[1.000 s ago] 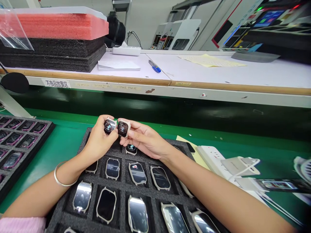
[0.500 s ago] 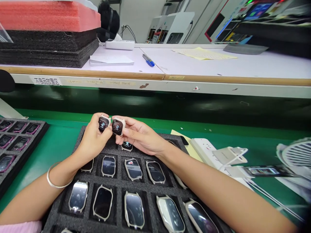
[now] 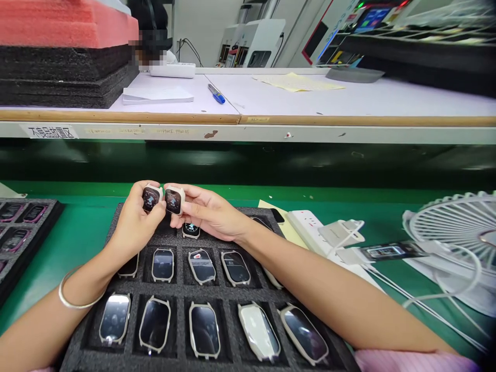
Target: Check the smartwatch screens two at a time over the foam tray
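Since the earlier view the scene has swung left as your head turns, while the fingertips of your left hand (image 3: 135, 222) and right hand (image 3: 207, 209) pinch a left watch body (image 3: 151, 199) and a right watch body (image 3: 173, 200) by their edges, screens exposed side by side, above a black foam tray (image 3: 178, 289) whose cells keep other watch bodies (image 3: 163, 264) apart, with a white fan (image 3: 451, 227) beyond.

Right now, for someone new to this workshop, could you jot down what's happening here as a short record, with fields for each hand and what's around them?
Left hand: holds a strapless smartwatch body, screen facing the person
Right hand: holds a second smartwatch body, screen facing the person
Under the hands: black foam tray with more watch bodies in compartments
Left wrist: metal bangle
Bench, left: dark tray of watches
Bench, right: white power strip, white fan
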Tool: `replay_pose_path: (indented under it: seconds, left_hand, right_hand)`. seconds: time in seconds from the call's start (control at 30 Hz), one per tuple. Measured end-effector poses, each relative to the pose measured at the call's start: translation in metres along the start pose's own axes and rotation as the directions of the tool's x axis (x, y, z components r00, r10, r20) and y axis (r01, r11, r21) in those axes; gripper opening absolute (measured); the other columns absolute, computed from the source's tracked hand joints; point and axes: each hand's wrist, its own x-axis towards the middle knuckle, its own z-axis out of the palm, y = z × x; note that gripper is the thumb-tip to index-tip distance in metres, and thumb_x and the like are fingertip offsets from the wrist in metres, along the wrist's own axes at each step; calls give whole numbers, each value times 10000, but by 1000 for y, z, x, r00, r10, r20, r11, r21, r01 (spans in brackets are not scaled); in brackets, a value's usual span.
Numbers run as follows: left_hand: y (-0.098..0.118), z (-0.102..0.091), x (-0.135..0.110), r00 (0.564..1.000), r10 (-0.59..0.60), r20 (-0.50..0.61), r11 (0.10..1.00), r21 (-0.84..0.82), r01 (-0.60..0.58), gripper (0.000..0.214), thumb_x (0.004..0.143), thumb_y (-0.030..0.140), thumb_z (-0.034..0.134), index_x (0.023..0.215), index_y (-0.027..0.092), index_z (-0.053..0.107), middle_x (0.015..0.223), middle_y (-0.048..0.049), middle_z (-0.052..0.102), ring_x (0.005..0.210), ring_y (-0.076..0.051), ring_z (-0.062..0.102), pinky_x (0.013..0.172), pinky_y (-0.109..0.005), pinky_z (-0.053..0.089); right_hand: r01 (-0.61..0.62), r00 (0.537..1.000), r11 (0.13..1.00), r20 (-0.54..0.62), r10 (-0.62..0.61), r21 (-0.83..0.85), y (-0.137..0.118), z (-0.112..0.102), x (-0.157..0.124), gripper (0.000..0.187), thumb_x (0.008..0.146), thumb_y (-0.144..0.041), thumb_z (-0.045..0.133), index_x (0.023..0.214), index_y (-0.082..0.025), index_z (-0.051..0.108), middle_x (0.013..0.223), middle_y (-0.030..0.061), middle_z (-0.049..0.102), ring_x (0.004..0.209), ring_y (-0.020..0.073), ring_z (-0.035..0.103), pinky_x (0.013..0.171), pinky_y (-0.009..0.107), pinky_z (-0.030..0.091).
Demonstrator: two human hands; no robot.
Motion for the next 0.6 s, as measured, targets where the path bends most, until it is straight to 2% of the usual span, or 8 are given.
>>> replay_pose_path:
  seconds: [0.2, 0.37, 0.6]
  left_hand:
    - [0, -1, 0, 1000, 12, 14, 1000, 23, -12, 324, 785, 334, 590, 1069, 188, 533, 907, -10, 578, 806, -162, 539, 731, -302, 434]
    - [0, 0, 0, 1000, -15, 20, 1000, -20, 15, 366, 776, 352, 615, 1092, 188, 529, 930, -14, 590, 842, -171, 559, 778, -315, 441]
    - [-1, -2, 0, 999, -34, 11, 999, 29, 34, 407, 771, 414, 615, 1102, 187, 554, 972, -32, 617, 870, -193, 576, 802, -332, 440]
  right_hand:
    - [18, 1000, 1000, 15, -19, 16, 0, 1, 0, 533, 876, -380, 819, 1304, -181, 572, 919, 19, 690, 815, 143, 685, 785, 253, 548]
    - [8, 1000, 1000, 11, -8, 8, 1, 0, 0, 557, 878, -393, 812, 1324, -171, 562, 876, 23, 697, 835, 155, 688, 801, 261, 544]
    - [25, 999, 1000, 45, -25, 14, 1, -2, 1, 586, 874, -411, 821, 1335, -155, 567, 887, 29, 707, 835, 149, 689, 816, 252, 535]
